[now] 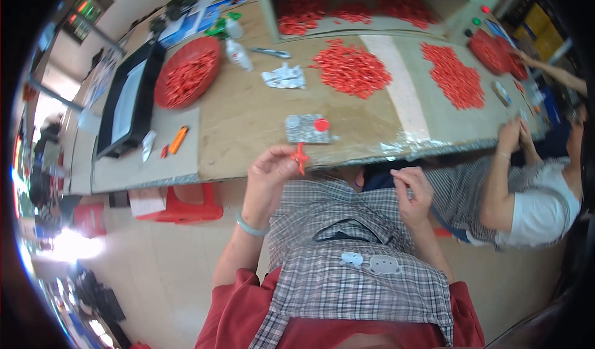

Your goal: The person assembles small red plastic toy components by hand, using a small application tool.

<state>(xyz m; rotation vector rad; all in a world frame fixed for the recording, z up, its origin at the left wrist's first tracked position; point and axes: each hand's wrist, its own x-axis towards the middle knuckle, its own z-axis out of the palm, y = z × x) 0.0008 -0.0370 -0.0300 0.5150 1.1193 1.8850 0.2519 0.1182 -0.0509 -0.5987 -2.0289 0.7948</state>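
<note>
My left hand (271, 174) pinches a small red cross-shaped plastic piece (300, 157) between thumb and fingertips, just over the table's front edge. My right hand (413, 195) is raised above my apron, to the right, with its fingers curled in; anything between them is too small or hidden to make out. Right behind the red piece, a small grey block (304, 136) lies on the table, with a round red part (321, 125) and a round pale part on top. A large heap of red plastic pieces (351, 68) is spread farther back.
A red bowl of pieces (162, 96), a black tray (110, 144) and an orange cutter (178, 139) are on the left. White bottles (238, 55) and crumpled paper (284, 76) lie mid-table. Another red heap (452, 76) is on the right, near a co-worker's hands (512, 135).
</note>
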